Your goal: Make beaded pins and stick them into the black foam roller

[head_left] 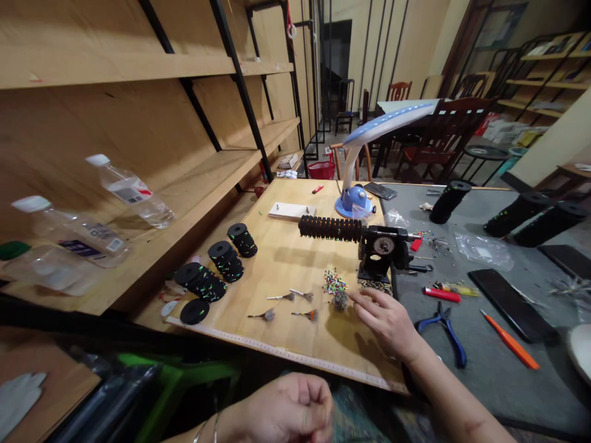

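Observation:
My left hand (295, 407) is closed in front of the table's near edge, fingers curled against the thumb. Whatever it may hold is hidden. Over the table, my right hand (383, 321) reaches in with fingers stretched out, the tips beside a small heap of grey metal bits (340, 300). Just behind that heap lies a pile of multicoloured beads (333, 281). Beyond stands a black hand-cranked device (376, 255) carrying a ribbed black foam roll (330, 227). Several small feathery tufts on thin stems, one an orange-tipped tuft (310, 315), lie left of the heap.
Stacked black foam spools (225, 261) line the left side. A blue desk lamp (353, 202) stands at the back. On the grey mat at right lie blue pliers (444, 332), an orange-handled tool (512, 341) and a black phone (510, 304). Plastic bottles (133, 191) occupy the left shelf.

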A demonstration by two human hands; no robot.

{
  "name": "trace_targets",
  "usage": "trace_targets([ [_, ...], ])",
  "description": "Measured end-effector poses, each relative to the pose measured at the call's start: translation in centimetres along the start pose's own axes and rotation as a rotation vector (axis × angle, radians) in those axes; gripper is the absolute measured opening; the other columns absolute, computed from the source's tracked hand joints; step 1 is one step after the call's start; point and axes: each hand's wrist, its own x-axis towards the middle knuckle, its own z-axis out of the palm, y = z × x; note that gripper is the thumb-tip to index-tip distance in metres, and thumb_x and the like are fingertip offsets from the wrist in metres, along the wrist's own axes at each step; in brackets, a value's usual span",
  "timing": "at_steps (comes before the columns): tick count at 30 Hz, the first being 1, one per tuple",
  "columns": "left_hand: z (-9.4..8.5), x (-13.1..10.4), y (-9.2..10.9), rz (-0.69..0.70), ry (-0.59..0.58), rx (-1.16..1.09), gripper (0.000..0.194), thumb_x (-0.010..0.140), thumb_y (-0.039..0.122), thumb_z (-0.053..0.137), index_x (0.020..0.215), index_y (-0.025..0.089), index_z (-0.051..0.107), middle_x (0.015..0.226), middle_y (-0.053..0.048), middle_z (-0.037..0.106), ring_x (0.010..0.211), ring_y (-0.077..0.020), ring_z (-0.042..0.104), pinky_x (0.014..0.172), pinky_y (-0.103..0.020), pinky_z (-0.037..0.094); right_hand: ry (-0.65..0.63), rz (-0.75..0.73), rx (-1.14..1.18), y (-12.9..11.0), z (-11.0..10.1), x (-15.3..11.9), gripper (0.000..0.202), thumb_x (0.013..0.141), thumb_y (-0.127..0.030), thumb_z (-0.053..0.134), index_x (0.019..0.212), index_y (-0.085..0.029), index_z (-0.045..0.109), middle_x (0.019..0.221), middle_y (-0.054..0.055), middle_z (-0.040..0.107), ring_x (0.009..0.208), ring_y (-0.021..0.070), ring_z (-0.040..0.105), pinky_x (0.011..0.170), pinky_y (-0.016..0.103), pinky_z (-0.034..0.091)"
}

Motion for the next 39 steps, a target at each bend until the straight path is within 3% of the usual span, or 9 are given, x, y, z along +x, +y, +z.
trace_targets([
  [7,0.7,-0.2,0.1,-0.053,-0.017,0.171,0.050,0.051,0.051,0.088,0.067,0.013,0.058,0.059,0.004,0.053,0.048,-0.0041,0.038,0.048,-0.021,0.021,0.029,0.007,-0.125,2.8,-0.2,2.4,0.024,0.096,-0.013,0.046,0.092,-0.018,0.069,0.119,0.006,0.071,0.111,0.0255,0.057,0.083,0.037,0.050],
  [12,0.8,-0.7,0.7,0.090,0.033,0.144,0.047,0.061,0.049,0.083,0.068,0.015,0.052,0.056,0.003,0.053,0.050,-0.0055,0.043,0.048,-0.019,0.026,-0.081,0.004,-0.142,2.3,0.1,2.0,0.024,0.089,-0.011,0.055,0.109,-0.016,0.068,0.124,0.007,0.068,0.119,0.0288,0.054,0.088,0.038,0.048],
  [15,1.4,-1.3,1.6,0.199,0.092,0.178,0.043,0.068,0.047,0.079,0.072,0.016,0.050,0.057,0.002,0.055,0.051,-0.0073,0.049,0.051,-0.019,0.035,-0.097,0.037,-0.096,0.9,-1.2,1.4,0.042,0.087,-0.009,0.052,0.128,-0.015,0.058,0.126,0.010,0.066,0.125,0.0306,0.049,0.091,0.041,0.048],
  [18,2.3,-1.8,2.4,0.318,0.179,0.316,0.039,0.076,0.048,0.072,0.073,0.016,0.051,0.060,0.000,0.057,0.052,-0.0090,0.052,0.054,-0.021,0.042,0.035,0.094,0.039,-1.7,-3.8,1.2,0.045,0.087,-0.004,0.044,0.129,-0.015,0.057,0.124,0.011,0.067,0.124,0.0294,0.051,0.091,0.042,0.050],
  [21,3.0,-2.1,2.6,0.423,0.216,0.506,0.037,0.082,0.052,0.062,0.075,0.016,0.053,0.063,-0.003,0.058,0.053,-0.0111,0.051,0.051,-0.022,0.041,0.195,0.281,0.413,-5.6,-6.5,1.6,0.045,0.088,-0.007,0.046,0.131,-0.018,0.052,0.119,0.012,0.069,0.117,0.0243,0.059,0.091,0.034,0.053],
  [23,3.2,-2.1,2.6,0.548,0.253,0.696,0.033,0.086,0.048,0.057,0.075,0.017,0.057,0.066,-0.005,0.060,0.055,-0.0135,0.052,0.053,-0.025,0.041,0.182,0.394,0.713,-8.4,-7.3,2.0,0.041,0.092,-0.016,0.047,0.132,-0.025,0.051,0.117,0.010,0.070,0.103,0.0211,0.068,0.080,0.027,0.059],
  [29,3.0,-2.3,2.5,0.924,0.440,1.052,0.022,0.091,0.028,0.052,0.073,0.023,0.064,0.070,-0.009,0.065,0.075,-0.0231,0.058,0.074,-0.034,0.042,0.115,0.589,1.120,-12.6,-5.7,2.3,0.036,0.093,-0.028,0.050,0.129,-0.027,0.055,0.116,0.011,0.072,0.097,0.0241,0.071,0.078,0.029,0.059],
  [34,2.0,-1.8,2.0,0.952,0.552,1.072,0.018,0.091,0.023,0.052,0.076,0.023,0.062,0.071,-0.007,0.063,0.073,-0.0219,0.055,0.068,-0.032,0.039,0.042,0.609,1.046,-12.7,-4.5,2.2,0.020,0.089,-0.024,0.054,0.107,-0.022,0.063,0.075,0.004,0.073,0.065,0.0170,0.068,0.061,0.021,0.054],
  [39,0.9,-0.4,1.3,0.894,0.582,1.115,0.018,0.091,0.020,0.051,0.075,0.021,0.058,0.074,-0.005,0.060,0.074,-0.0192,0.055,0.067,-0.029,0.038,0.076,0.549,0.915,-12.8,-3.3,1.7,0.014,0.091,-0.020,0.049,0.085,-0.022,0.061,0.066,0.000,0.067,0.054,0.0125,0.060,0.053,0.018,0.044],
])
